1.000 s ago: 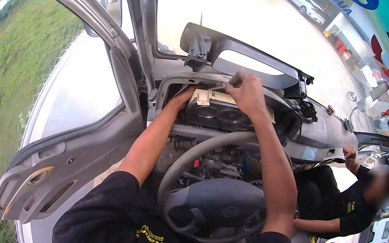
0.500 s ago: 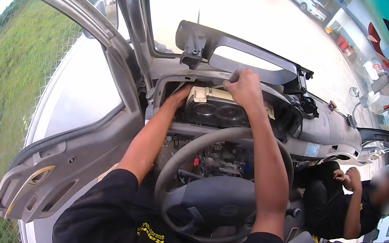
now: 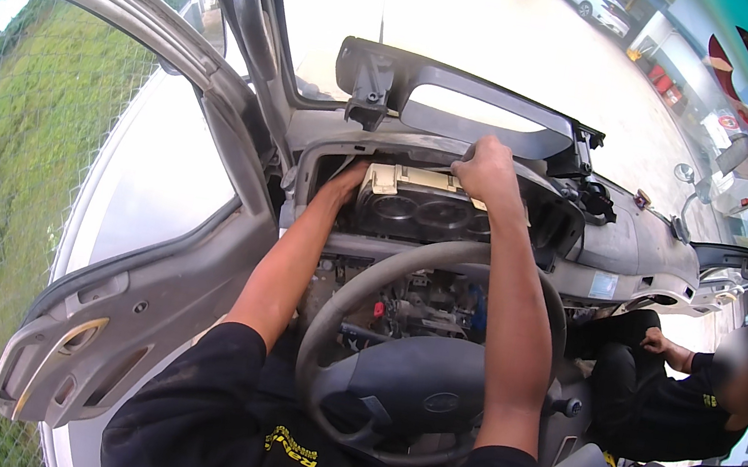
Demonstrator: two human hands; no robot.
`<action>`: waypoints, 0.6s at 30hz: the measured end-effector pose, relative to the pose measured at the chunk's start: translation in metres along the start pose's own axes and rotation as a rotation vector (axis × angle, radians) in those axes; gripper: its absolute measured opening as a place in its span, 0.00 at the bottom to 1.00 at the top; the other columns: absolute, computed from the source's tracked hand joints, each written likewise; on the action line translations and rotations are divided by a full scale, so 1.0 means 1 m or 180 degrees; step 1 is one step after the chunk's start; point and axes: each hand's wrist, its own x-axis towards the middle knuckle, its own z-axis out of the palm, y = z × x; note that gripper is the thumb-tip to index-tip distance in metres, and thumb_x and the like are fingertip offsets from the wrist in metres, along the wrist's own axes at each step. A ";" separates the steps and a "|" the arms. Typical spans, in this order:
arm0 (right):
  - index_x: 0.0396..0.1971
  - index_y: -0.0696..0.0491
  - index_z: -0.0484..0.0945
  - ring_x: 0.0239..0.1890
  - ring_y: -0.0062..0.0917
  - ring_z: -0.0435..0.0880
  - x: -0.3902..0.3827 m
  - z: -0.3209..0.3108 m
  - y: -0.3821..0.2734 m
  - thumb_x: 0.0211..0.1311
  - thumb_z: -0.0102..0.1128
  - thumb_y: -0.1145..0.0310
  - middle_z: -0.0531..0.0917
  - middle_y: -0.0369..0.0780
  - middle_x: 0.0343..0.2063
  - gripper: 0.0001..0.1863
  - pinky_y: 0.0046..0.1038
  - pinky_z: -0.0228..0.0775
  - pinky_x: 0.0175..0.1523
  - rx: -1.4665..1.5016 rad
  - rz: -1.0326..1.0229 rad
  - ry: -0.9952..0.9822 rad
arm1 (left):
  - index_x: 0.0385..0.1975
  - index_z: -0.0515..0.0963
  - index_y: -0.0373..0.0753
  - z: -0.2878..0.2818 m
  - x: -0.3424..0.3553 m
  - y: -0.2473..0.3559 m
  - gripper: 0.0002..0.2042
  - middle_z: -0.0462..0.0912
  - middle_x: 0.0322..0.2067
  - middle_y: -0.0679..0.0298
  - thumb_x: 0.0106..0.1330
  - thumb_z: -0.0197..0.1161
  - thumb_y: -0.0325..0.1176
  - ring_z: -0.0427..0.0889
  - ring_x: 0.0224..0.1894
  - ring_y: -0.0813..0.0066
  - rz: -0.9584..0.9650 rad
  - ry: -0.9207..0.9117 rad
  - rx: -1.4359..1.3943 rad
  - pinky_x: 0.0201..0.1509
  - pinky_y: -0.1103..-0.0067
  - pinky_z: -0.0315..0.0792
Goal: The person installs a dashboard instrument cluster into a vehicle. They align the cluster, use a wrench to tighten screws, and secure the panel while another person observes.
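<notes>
Nearest, the grey steering wheel (image 3: 405,383) stands between the person's arms, the right forearm passing over its right side and the left one running by on its left. Just beyond the wheel, the lower dash is open and shows exposed brackets and wiring (image 3: 430,310), so the covering there looks to be off already. On the right, well apart from this work, a co-worker (image 3: 658,402) in dark clothing sits by the passenger side.

Farther in, the instrument cluster (image 3: 421,212) sits in the dash recess beyond the wheel, its round dials facing the person and its cream casing (image 3: 416,179) uppermost. The left hand (image 3: 342,186) reaches in at the cluster's left end; its fingers are hidden, so I cannot tell whether they grip. The right hand (image 3: 492,171) is over the casing's far edge, fingers curled in toward the thumb; whether they pinch that edge cannot be told.

Beyond the hands, a dark grey trim frame (image 3: 473,86) lies on the dash top, seemingly detached. Judging by this, the surrounding pieces are done with, while the cluster, within its recess, looks like the unfinished part
</notes>
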 end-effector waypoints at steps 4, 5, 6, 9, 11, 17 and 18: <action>0.42 0.65 0.87 0.52 0.57 0.87 0.007 0.011 0.013 0.59 0.67 0.79 0.87 0.63 0.45 0.11 0.45 0.82 0.59 -0.0262 0.0013 0.0197 | 0.67 0.78 0.35 0.004 -0.001 0.001 0.25 0.82 0.63 0.57 0.80 0.55 0.47 0.79 0.63 0.67 0.0011 -0.0022 0.0005 0.69 0.70 0.71; 0.42 0.65 0.86 0.52 0.58 0.87 0.007 0.012 0.014 0.59 0.66 0.80 0.87 0.63 0.46 0.11 0.46 0.82 0.59 -0.0292 0.0016 0.0226 | 0.67 0.78 0.35 0.004 -0.002 0.000 0.25 0.82 0.63 0.57 0.80 0.55 0.47 0.79 0.64 0.67 0.0003 -0.0025 0.0008 0.69 0.70 0.71; 0.41 0.66 0.86 0.53 0.57 0.87 0.009 0.014 0.017 0.60 0.68 0.77 0.87 0.62 0.45 0.11 0.45 0.81 0.60 -0.0358 0.0013 0.0256 | 0.67 0.78 0.35 0.004 -0.002 0.000 0.25 0.82 0.64 0.57 0.80 0.55 0.47 0.79 0.64 0.67 0.0011 -0.0027 0.0014 0.69 0.70 0.71; 0.40 0.66 0.86 0.54 0.53 0.87 0.015 0.020 0.027 0.62 0.73 0.70 0.88 0.60 0.45 0.13 0.44 0.79 0.63 -0.0550 0.0050 0.0305 | 0.67 0.78 0.35 0.005 0.000 -0.001 0.25 0.82 0.64 0.57 0.80 0.54 0.47 0.79 0.64 0.67 0.0034 -0.0024 0.0019 0.69 0.70 0.71; 0.41 0.65 0.86 0.54 0.53 0.87 0.018 0.022 0.034 0.62 0.74 0.70 0.87 0.60 0.46 0.13 0.44 0.79 0.63 -0.0665 0.0129 0.0284 | 0.67 0.78 0.35 0.005 0.002 -0.003 0.25 0.82 0.64 0.57 0.80 0.54 0.47 0.79 0.64 0.67 0.0055 -0.0026 0.0019 0.69 0.70 0.71; 0.41 0.65 0.86 0.53 0.52 0.87 0.029 0.025 0.037 0.63 0.73 0.70 0.88 0.59 0.45 0.13 0.44 0.80 0.62 -0.0772 0.0064 0.0181 | 0.67 0.77 0.35 -0.010 0.013 -0.010 0.25 0.81 0.65 0.57 0.80 0.55 0.46 0.78 0.65 0.66 0.0221 0.0109 -0.0001 0.70 0.70 0.69; 0.40 0.64 0.86 0.53 0.52 0.87 0.027 0.025 0.034 0.64 0.73 0.69 0.88 0.58 0.44 0.13 0.45 0.80 0.62 -0.0707 0.0050 0.0157 | 0.68 0.77 0.35 -0.012 0.013 -0.011 0.25 0.80 0.66 0.57 0.80 0.55 0.46 0.77 0.66 0.66 0.0217 0.0151 -0.0058 0.71 0.70 0.68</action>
